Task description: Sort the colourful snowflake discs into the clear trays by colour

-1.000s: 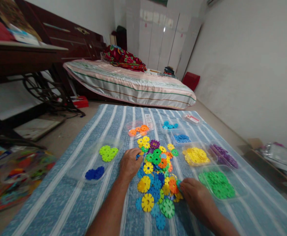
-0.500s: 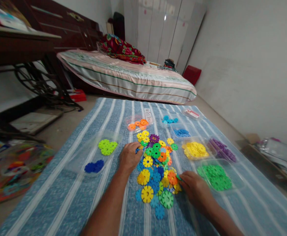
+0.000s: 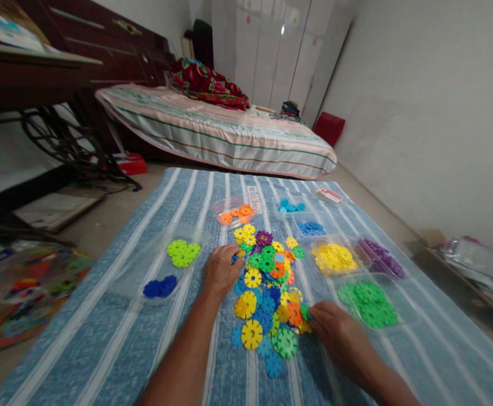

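My left hand [image 3: 222, 272] is closed at the left edge of a pile of notched plastic discs [image 3: 252, 277], with a dark blue disc [image 3: 234, 259] at its fingertips. On the pile's right side, my right hand [image 3: 337, 327] pinches a green notched disc [image 3: 305, 312] between thumb and fingers. Yellow, blue, green, orange and purple discs overlap in the pile. To the right stand clear trays of green discs [image 3: 371, 304], yellow discs [image 3: 334, 257] and purple discs [image 3: 380, 257]. Left of my left hand, one tray [image 3: 134, 270] holds lime discs [image 3: 182, 253] and dark blue discs [image 3: 160, 286].
Farther back are trays of orange discs [image 3: 236, 213], light blue discs [image 3: 291, 206] and blue discs [image 3: 311, 228], plus a small clear box [image 3: 329, 195]. A striped cloth [image 3: 89, 316] covers the surface. Beyond it is a bed [image 3: 229, 135]; a sewing-machine stand [image 3: 72, 141] is left.
The green disc in my right fingers is lifted and turned, showing more of its face beside the orange disc. My left hand stays nearly still. The view has shifted slightly.
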Motion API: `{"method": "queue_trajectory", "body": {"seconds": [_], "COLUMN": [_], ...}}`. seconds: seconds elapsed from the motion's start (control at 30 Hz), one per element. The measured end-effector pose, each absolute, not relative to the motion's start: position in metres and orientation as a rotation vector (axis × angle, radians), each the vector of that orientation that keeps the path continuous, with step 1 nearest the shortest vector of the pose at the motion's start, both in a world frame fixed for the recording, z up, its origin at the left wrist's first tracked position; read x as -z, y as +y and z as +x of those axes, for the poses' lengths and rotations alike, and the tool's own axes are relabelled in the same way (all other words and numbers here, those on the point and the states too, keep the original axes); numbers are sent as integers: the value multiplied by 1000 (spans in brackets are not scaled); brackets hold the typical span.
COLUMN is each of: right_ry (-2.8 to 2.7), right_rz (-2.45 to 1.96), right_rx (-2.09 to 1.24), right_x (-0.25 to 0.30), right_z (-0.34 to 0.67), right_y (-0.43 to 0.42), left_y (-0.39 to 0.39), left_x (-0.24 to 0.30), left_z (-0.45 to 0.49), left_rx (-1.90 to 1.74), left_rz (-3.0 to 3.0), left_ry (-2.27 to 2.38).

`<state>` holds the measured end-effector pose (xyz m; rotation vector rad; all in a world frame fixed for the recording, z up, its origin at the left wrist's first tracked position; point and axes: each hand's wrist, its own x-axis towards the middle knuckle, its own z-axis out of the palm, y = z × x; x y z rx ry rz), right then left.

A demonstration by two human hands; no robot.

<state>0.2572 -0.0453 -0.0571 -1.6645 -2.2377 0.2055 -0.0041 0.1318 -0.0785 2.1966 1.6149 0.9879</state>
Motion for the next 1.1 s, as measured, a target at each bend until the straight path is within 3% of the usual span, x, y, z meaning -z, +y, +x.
{"method": "queue_trajectory", "body": {"seconds": [0.27,0.4,0.57,1.1], "right_ry": [-2191,-2149,-1711,-2010], "right_rz": [-1516,-1473,-1634,-1543], "right_rx": [-95,226,576,-112], "right_x": [25,-9,-38,36], "right_z": [248,258,275,255], "right_y": [-2,71,143,-25], "left_y": [130,130,131,131], "left_x": [77,79,80,76], "left_z": [-6,-7,-8,-3], "left_rx": [-968,-979,-998,-933], "left_rz": [2213,2202,2203,2225], "left_ry": [1622,1624,1616,1610]}}
